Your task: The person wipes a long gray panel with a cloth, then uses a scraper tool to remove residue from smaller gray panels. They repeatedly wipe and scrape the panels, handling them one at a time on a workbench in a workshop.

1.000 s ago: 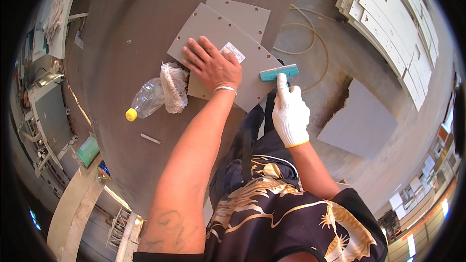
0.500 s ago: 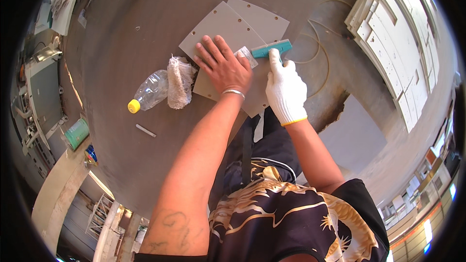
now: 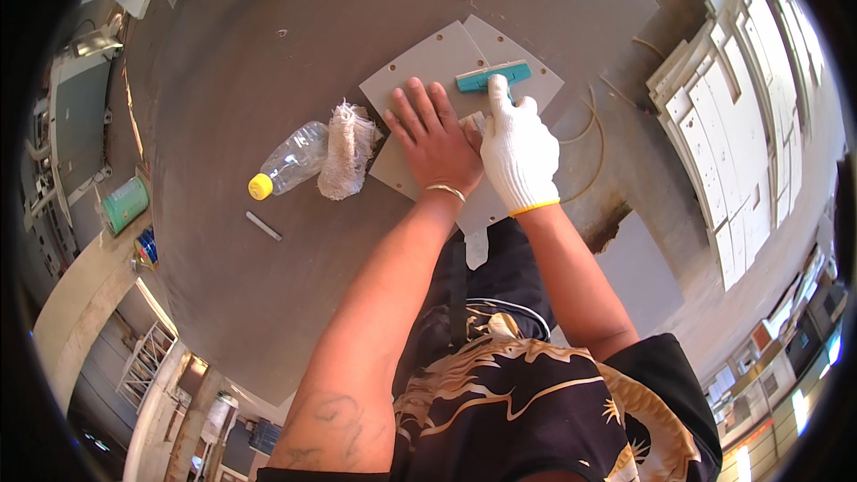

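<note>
Two grey flat panels with small holes lie overlapped at an angle, the upper panel (image 3: 428, 58) partly covering the other panel (image 3: 527, 54). My bare left hand (image 3: 437, 143) lies flat on the upper panel with its fingers spread. In a white knit glove, my right hand (image 3: 520, 147) grips a teal scraper (image 3: 493, 77). Its wide head rests across the panels beyond my fingers; most of its handle is hidden by the glove. A small white label (image 3: 476, 120) shows between my hands, partly covered.
Left of my left hand are a fluffy whitish roll (image 3: 346, 156) and a clear bottle (image 3: 297, 156) with a yellow cap. Nearer me lies a short white stick (image 3: 263, 225). A thin hose (image 3: 596, 152) curves at the right, before stacked white boards (image 3: 714, 116). A green can (image 3: 123, 205) stands far left.
My right hand has pushed the scraper away from me and leftward across the panels, coming closer to my left hand. My left hand stays flat on the panel. The whole view has shifted slightly.
</note>
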Action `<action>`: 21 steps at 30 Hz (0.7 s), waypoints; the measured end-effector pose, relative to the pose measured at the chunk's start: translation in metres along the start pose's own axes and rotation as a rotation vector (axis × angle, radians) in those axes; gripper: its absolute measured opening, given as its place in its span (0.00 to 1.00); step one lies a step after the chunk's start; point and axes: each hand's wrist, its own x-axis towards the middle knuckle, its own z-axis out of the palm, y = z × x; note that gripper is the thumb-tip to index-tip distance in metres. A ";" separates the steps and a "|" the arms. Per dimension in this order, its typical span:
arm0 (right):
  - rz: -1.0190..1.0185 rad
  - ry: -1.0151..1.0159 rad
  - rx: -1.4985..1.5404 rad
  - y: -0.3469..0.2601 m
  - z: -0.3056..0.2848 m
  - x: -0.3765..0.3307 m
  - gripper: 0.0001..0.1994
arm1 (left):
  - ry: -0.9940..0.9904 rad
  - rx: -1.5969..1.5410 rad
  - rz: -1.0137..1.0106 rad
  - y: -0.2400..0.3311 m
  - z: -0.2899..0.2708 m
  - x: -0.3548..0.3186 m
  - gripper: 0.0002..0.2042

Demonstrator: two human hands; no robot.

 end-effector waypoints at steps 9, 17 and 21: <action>-0.112 0.129 0.003 0.001 0.007 0.019 0.24 | 0.046 -0.029 0.011 0.000 0.001 -0.001 0.38; -0.188 0.120 -0.004 0.001 0.002 0.029 0.23 | 0.036 -0.029 0.000 0.000 0.003 -0.002 0.40; -0.302 0.252 0.050 -0.002 -0.003 0.040 0.23 | 0.058 -0.071 0.008 0.001 -0.001 -0.003 0.42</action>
